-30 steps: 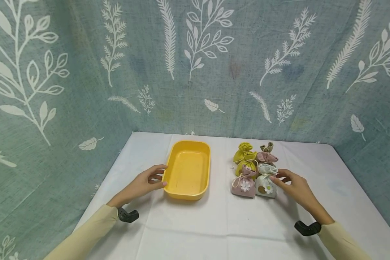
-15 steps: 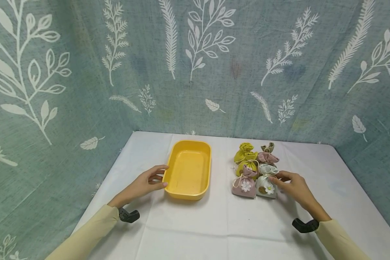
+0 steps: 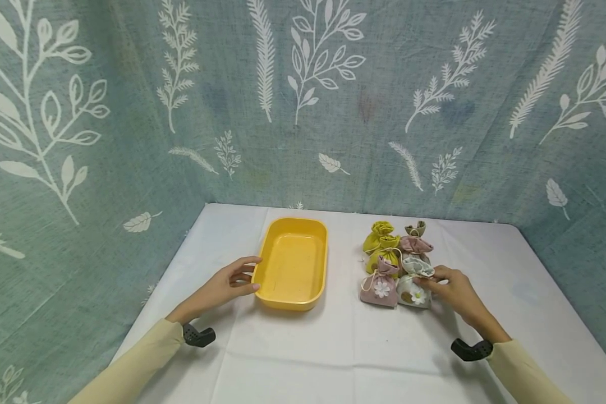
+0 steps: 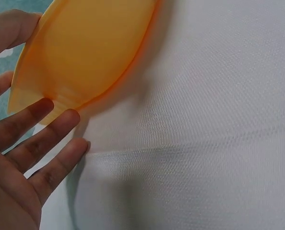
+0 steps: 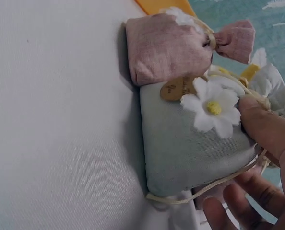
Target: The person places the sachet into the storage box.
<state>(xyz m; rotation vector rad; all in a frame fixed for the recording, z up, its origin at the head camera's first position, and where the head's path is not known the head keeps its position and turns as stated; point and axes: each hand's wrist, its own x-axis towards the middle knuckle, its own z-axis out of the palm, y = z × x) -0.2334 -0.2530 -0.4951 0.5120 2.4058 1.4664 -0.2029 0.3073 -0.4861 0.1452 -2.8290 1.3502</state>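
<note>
In the head view, my right hand (image 3: pixel 453 289) pinches the neck of a pale grey-green drawstring pouch (image 3: pixel 413 293) with a white flower. The right wrist view has the thumb on the front of this pouch (image 5: pixel 195 153), some fingers partly behind it. A pink pouch (image 3: pixel 379 290) with a white flower stands against its left side. My left hand (image 3: pixel 227 287), fingers loosely spread, touches the left rim of a yellow tray (image 3: pixel 293 306). Up close in the left wrist view, the thumb and fingertips (image 4: pixel 70 117) lie against the tray's side (image 4: pixel 89 48).
Behind the held pouch stand two yellow-green pouches (image 3: pixel 381 238), another pink pouch (image 3: pixel 415 244) and an olive one (image 3: pixel 416 228), partly hidden. A white cloth (image 3: pixel 303 359) covers the table. Patterned blue-green curtains (image 3: pixel 283 157) enclose its back and sides.
My right hand's fingers have come in around the grey-green pouch's neck, and its gathered top leans a little to the right. My left hand and the tray stay put.
</note>
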